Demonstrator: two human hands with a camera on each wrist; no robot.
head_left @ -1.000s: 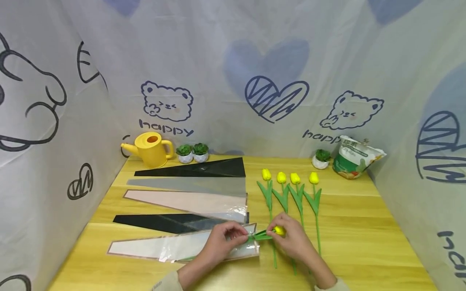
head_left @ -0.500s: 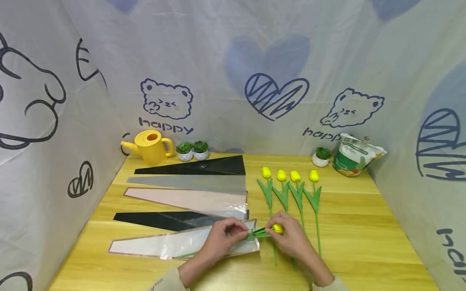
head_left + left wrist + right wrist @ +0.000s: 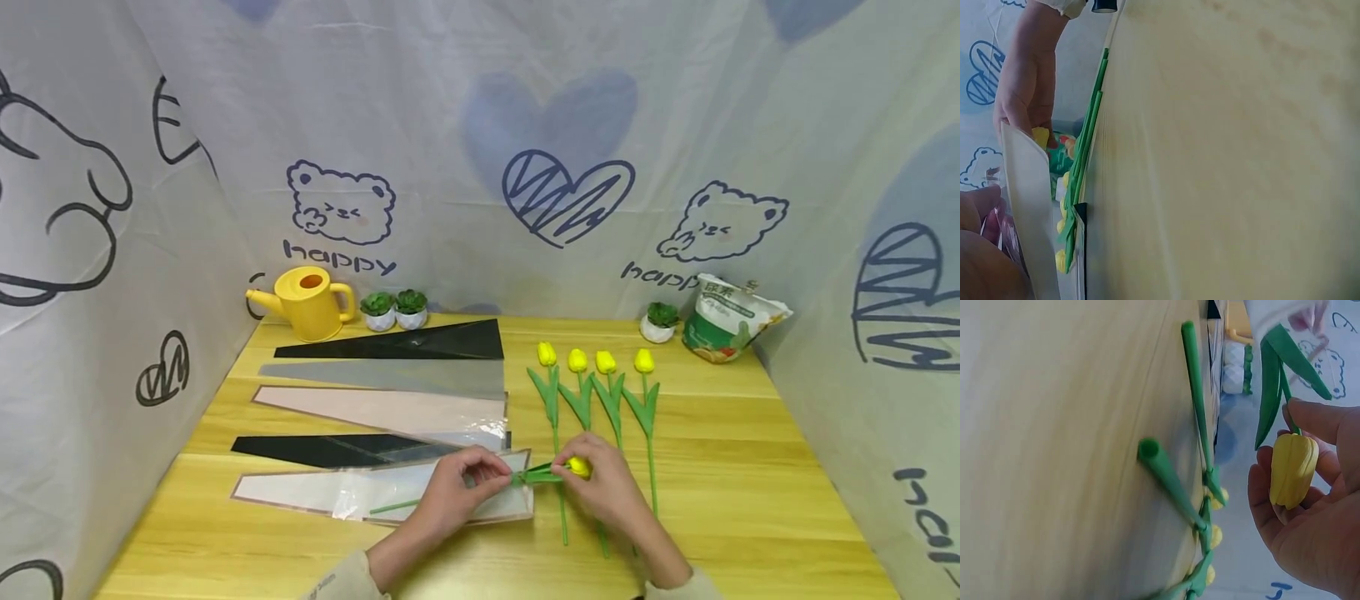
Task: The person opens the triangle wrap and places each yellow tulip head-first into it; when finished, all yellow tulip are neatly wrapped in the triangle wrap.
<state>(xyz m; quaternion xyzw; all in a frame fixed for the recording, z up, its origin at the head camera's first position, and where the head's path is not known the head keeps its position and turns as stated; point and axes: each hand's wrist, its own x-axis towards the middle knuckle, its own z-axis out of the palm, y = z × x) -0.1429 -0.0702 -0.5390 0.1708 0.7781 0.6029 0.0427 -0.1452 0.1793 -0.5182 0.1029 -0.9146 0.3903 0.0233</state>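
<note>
My right hand [image 3: 603, 485] pinches an artificial yellow tulip [image 3: 1294, 470] by the stem just under its bloom, which lies against the palm in the right wrist view. The tulip's green leaves [image 3: 542, 475] reach to the wide end of a white, brown-edged clear-fronted flower sleeve [image 3: 288, 490]. Its stem [image 3: 393, 506] shows along the sleeve, partly hidden behind my left hand [image 3: 465, 486]. That hand pinches the sleeve near its wide mouth, thumb and forefinger right by the leaves. In the left wrist view the sleeve's pale sheet [image 3: 1025, 194] stands raised off the table.
Several tulips [image 3: 650, 408] lie side by side on the wooden table to the right. More sleeves, black [image 3: 405, 340], grey [image 3: 390, 377] and pink [image 3: 375, 410], are fanned out left. Behind stand a yellow watering can [image 3: 307, 307], small potted succulents [image 3: 411, 310] and a green-white bag [image 3: 727, 321].
The white sleeve's narrow end has shifted slightly away from me and to the right, and more of the stem shows along it. Both hands keep their grips in nearly the same place.
</note>
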